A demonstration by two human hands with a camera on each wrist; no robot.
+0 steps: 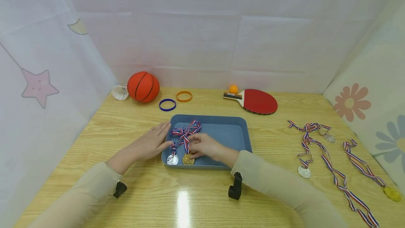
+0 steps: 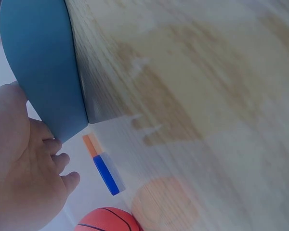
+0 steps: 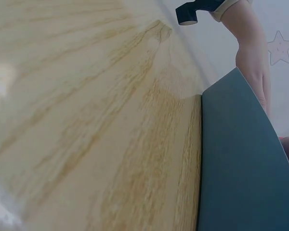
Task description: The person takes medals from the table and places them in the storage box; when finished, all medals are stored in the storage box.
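A blue-grey tray [image 1: 227,138] holds a silver medal [image 1: 172,159] and a gold medal [image 1: 188,159] at its near left corner. Their red, white and blue striped ribbons [image 1: 191,128] lie bunched behind them. My right hand [image 1: 207,146] reaches over the tray with curled fingers and pinches the gold medal at its top edge. With fingers stretched out, my left hand [image 1: 152,140] rests along the left rim. In the left wrist view its fingertips [image 2: 58,161] lie at the tray's wall [image 2: 43,57]. The right wrist view shows mostly the tray's outer wall [image 3: 245,159].
Behind the tray lie a small basketball [image 1: 143,87], a shuttlecock [image 1: 119,92], a blue wristband [image 1: 167,105], an orange wristband [image 1: 184,96], an orange ball [image 1: 233,89] and a red paddle [image 1: 260,102]. Rightward, silver medals [image 1: 304,172] and a yellow-gold medal [image 1: 391,193] lie with spread ribbons.
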